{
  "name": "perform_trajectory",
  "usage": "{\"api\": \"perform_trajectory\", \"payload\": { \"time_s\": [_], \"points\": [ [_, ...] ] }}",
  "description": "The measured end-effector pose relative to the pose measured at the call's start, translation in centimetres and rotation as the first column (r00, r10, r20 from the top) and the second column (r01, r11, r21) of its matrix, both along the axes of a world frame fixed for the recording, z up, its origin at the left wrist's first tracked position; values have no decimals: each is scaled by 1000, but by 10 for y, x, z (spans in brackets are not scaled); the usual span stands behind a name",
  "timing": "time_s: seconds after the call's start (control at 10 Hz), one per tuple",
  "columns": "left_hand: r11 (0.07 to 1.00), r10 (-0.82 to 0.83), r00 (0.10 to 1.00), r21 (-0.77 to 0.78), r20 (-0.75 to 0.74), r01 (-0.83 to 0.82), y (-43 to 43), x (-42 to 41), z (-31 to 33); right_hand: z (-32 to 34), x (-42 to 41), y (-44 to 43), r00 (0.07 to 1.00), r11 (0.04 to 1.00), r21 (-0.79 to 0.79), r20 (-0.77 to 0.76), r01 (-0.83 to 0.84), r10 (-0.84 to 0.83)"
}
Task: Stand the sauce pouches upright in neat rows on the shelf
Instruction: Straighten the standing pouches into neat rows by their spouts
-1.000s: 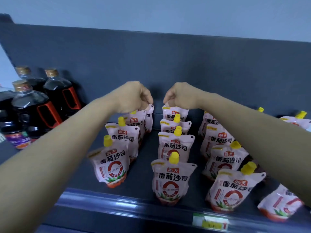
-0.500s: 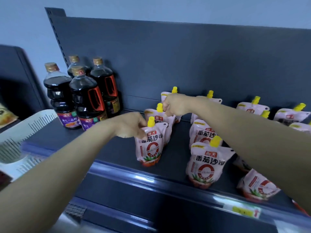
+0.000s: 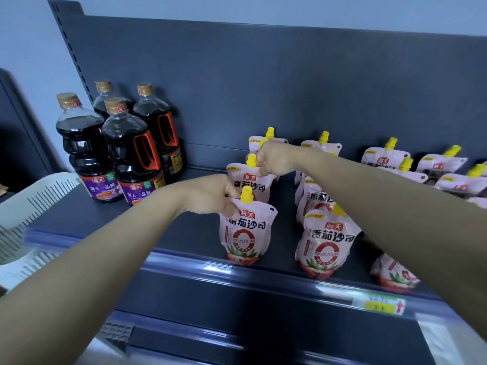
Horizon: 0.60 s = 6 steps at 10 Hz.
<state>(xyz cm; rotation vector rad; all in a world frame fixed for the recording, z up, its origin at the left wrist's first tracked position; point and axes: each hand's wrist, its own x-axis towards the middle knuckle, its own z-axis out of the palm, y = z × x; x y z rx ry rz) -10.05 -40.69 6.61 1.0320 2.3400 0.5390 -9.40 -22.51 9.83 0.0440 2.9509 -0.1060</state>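
- Left hand (image 3: 210, 197): fingers curled, pinching the top left corner of the front pouch (image 3: 247, 233), beside its yellow spout.
- Right hand (image 3: 274, 160): fingers closed on the top edge of the second pouch (image 3: 247, 184), directly behind the first.
- Change: a second ago the hands pinched rear pouches of two neighbouring rows. Both now work the leftmost row, nearer the shelf lip (image 3: 184, 259). This row is probably being squared front to back.
- Middle row (image 3: 326, 241): upright, just beside the first.
- Far-right pouches (image 3: 442, 164): leaning back, so work remains.
- Soy bottles (image 3: 126, 154) stand to the left, with a white basket (image 3: 34, 206) beyond them.
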Motion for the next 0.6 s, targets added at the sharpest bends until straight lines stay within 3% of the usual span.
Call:
{"api": "perform_trajectory", "payload": {
  "time_s": [0.1, 0.2, 0.4, 0.5, 0.6],
  "points": [
    [994, 15, 995, 109, 102, -27, -9, 2, 12, 0, -2, 2, 999, 999, -28, 20, 28, -28],
    [944, 131, 977, 281, 171, -176, -14, -11, 24, 9, -7, 1, 999, 1000, 24, 46, -9, 8],
    [879, 343, 939, 357, -10, -317, -5, -37, 10, 24, -17, 14, 986, 999, 48, 166, -20, 12],
    [850, 409, 912, 380, -34, -366, -1, -43, 4, 41, -16, 28, 985, 985, -135, 147, 105, -85],
    [848, 407, 912, 389, -47, -358, 7, -48, 2, 43, -22, 42, 989, 971, -190, -3, 147, -150]
  ]
}}
